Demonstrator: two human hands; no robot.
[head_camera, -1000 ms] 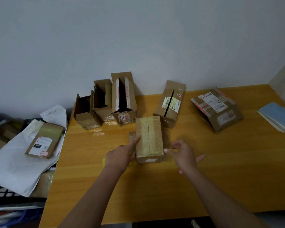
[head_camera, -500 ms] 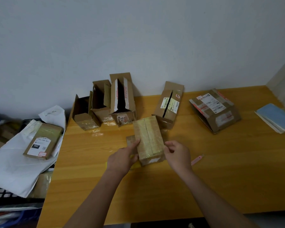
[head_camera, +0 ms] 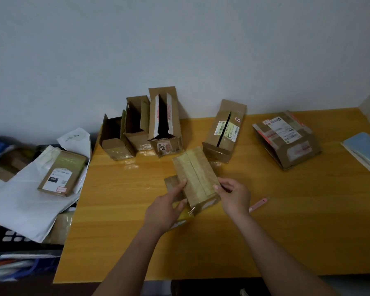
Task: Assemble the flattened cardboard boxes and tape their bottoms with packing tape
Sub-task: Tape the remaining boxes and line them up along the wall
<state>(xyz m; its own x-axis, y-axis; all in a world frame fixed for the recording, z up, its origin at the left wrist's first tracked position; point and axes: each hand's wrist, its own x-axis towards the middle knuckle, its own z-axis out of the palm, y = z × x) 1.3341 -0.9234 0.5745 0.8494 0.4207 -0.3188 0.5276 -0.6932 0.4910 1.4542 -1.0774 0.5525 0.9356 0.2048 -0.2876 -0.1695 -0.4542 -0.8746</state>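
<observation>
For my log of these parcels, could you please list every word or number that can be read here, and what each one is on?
"060": white label on the flat parcel lying on the white bags, left of the table.
"5814", seemingly, turned sideways: sticker on the front of the tallest open box.
Too small or blurred to read: labels on the leaning box, on the flattened box, and on the taped box between both hands.

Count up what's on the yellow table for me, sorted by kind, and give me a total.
Cardboard boxes: 6, with one held, four standing open by the wall, and one lying collapsed
Pink utility knife: 1
Stack of papers: 1
Total: 8
</observation>
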